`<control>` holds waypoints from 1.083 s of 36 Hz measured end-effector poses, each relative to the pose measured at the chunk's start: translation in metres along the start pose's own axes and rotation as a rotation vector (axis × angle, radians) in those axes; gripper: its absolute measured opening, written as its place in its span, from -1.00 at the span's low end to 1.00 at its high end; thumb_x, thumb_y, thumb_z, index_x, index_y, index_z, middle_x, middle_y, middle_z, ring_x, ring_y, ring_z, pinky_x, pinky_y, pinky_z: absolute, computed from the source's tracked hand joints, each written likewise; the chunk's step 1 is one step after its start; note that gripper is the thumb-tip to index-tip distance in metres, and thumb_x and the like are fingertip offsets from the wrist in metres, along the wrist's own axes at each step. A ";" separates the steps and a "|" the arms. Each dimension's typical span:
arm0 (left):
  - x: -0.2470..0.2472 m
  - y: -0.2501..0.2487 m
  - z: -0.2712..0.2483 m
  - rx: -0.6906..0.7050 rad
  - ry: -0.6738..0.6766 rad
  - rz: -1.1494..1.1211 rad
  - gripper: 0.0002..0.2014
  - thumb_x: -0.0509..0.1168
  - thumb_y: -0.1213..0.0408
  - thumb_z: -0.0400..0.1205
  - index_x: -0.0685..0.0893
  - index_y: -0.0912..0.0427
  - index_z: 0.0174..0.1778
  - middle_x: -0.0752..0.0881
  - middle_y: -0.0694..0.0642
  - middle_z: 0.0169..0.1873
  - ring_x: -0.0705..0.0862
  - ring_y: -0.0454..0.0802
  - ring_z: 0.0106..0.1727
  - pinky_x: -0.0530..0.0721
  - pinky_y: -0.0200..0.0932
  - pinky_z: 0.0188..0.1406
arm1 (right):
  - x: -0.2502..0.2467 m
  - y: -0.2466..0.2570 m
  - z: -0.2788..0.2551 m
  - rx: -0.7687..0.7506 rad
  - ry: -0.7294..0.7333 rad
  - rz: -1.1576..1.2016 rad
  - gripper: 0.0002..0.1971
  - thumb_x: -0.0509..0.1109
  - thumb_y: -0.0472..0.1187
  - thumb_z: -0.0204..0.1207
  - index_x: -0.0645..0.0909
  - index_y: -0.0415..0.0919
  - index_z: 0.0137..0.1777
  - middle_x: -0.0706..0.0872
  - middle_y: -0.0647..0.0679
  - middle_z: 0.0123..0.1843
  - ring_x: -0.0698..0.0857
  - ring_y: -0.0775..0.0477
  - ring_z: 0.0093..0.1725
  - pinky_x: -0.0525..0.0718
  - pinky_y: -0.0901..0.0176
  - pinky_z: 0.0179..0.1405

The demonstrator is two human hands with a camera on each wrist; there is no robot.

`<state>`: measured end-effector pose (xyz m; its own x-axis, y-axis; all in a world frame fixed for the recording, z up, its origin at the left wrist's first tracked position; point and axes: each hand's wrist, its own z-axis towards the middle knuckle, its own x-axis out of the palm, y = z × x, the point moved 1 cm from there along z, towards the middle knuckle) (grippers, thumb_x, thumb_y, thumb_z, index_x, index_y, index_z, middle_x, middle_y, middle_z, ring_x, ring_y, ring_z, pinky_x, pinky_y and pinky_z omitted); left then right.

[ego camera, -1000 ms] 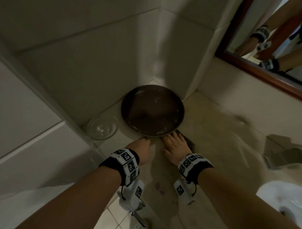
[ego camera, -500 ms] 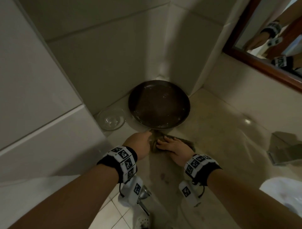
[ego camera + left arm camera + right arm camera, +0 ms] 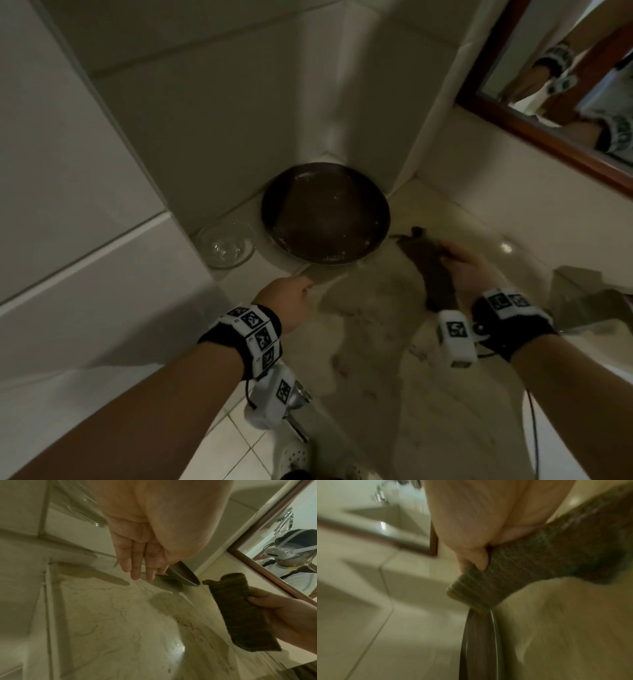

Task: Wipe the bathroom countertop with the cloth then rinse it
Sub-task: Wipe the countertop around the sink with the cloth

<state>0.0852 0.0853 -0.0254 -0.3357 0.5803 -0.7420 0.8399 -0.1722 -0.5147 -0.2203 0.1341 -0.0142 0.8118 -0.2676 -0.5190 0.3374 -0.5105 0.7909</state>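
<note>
Now the right hand (image 3: 469, 270) pinches one folded dark cloth (image 3: 240, 609), lifted clear of the countertop (image 3: 376, 342). Just left of it sits one dark pan (image 3: 325, 212), and beyond that one glass bowl (image 3: 226, 245). The left hand (image 3: 289, 301), fingers straight and empty, hovers near the pan; a careless sweep could knock either.
</note>
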 end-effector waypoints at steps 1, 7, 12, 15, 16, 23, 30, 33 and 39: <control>0.000 -0.001 0.001 0.000 0.001 -0.003 -0.61 0.13 0.26 0.71 0.49 0.14 0.48 0.61 0.17 0.36 0.59 0.12 0.34 0.56 -0.05 0.34 | -0.009 -0.003 0.003 0.003 -0.042 -0.044 -0.65 0.20 -0.24 0.65 0.59 0.15 0.31 0.69 -0.06 0.27 0.65 -0.18 0.25 0.59 -0.13 0.33; 0.005 -0.005 0.008 -0.004 -0.003 -0.003 -0.60 0.17 0.29 0.68 0.48 0.10 0.47 0.61 0.14 0.35 0.60 0.11 0.33 0.57 0.02 0.34 | 0.004 -0.023 -0.003 -0.020 -0.095 -0.446 -0.49 0.09 -0.32 0.66 0.41 0.23 0.48 0.46 0.02 0.48 0.41 -0.19 0.52 0.39 0.14 0.41; 0.010 0.002 0.005 -0.009 -0.003 -0.018 -0.64 0.16 0.27 0.70 0.51 0.14 0.44 0.63 0.16 0.34 0.61 0.12 0.32 0.57 0.02 0.35 | 0.046 -0.050 0.002 0.010 0.067 -0.688 -0.34 0.05 -0.38 0.61 0.10 0.24 0.61 -0.08 0.13 0.71 -0.13 -0.11 0.69 -0.23 -0.14 0.65; 0.009 0.009 0.001 -0.025 -0.020 -0.045 -0.62 0.17 0.30 0.69 0.51 0.14 0.45 0.63 0.15 0.34 0.61 0.09 0.32 0.56 -0.04 0.34 | 0.056 -0.043 0.001 -0.009 0.105 -0.699 -0.37 0.04 -0.29 0.66 -0.02 0.18 0.66 -0.18 0.13 0.71 -0.20 -0.09 0.69 -0.23 -0.18 0.65; 0.009 0.011 0.000 -0.033 -0.021 -0.055 -0.61 0.18 0.32 0.68 0.51 0.14 0.45 0.63 0.13 0.34 0.60 0.08 0.33 0.56 -0.07 0.34 | 0.059 -0.042 -0.001 -0.019 0.134 -0.697 -0.36 0.02 -0.30 0.65 -0.03 0.18 0.66 -0.18 0.13 0.71 -0.19 -0.09 0.69 -0.23 -0.18 0.65; 0.007 0.012 -0.004 -0.028 -0.065 -0.079 -0.62 0.15 0.32 0.68 0.51 0.14 0.44 0.63 0.13 0.34 0.60 0.09 0.33 0.55 -0.01 0.36 | 0.103 -0.033 -0.028 -0.334 0.303 -0.770 -0.31 0.02 -0.38 0.61 0.00 0.21 0.64 -0.10 0.20 0.70 -0.16 -0.05 0.69 -0.15 -0.20 0.64; 0.007 0.007 -0.007 -0.014 -0.072 -0.055 -0.61 0.09 0.36 0.70 0.50 0.14 0.46 0.59 0.13 0.39 0.56 0.08 0.39 0.50 -0.10 0.39 | 0.112 -0.036 -0.043 -0.505 0.564 -0.787 -0.22 0.03 -0.54 0.56 0.11 0.27 0.60 -0.03 0.33 0.67 -0.18 0.12 0.66 -0.24 -0.11 0.63; 0.009 0.008 -0.008 -0.028 -0.052 -0.062 -0.60 0.09 0.36 0.70 0.49 0.13 0.48 0.57 0.12 0.43 0.54 0.08 0.42 0.48 -0.09 0.43 | 0.109 -0.040 -0.049 -0.564 0.666 -0.795 -0.24 0.09 -0.50 0.56 0.13 0.27 0.60 -0.02 0.37 0.64 -0.24 0.24 0.57 -0.25 -0.09 0.62; 0.011 0.016 -0.013 -0.059 -0.044 -0.112 -0.60 0.10 0.34 0.71 0.48 0.08 0.49 0.55 0.09 0.45 0.53 0.06 0.44 0.48 -0.09 0.44 | 0.098 -0.028 -0.060 -0.461 0.782 -0.659 -0.43 0.19 -0.44 0.60 0.34 -0.01 0.57 0.23 0.10 0.65 0.06 0.06 0.65 -0.05 0.02 0.63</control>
<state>0.1001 0.0997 -0.0363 -0.4460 0.5574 -0.7003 0.8195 -0.0604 -0.5699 -0.1217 0.1718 -0.0675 0.4311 0.6128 -0.6622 0.8239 0.0318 0.5658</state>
